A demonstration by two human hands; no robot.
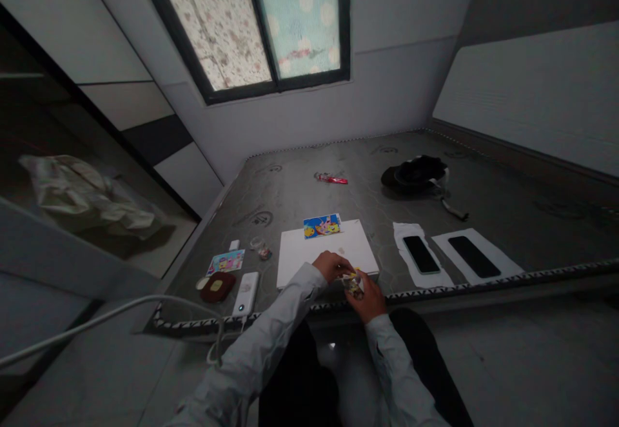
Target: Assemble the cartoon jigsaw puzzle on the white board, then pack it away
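Pale grey sleeves [251, 356] cover both forearms. Right hand [368, 298] has its fingers curled, pinching a small yellow-printed packet [353, 285] against the thumb. Left hand [331, 266], fingers bunched together, hangs just beside the packet, above the near edge of a white board [309, 253]. Farther off, a cartoon card [322, 226] overlaps the board's far edge.
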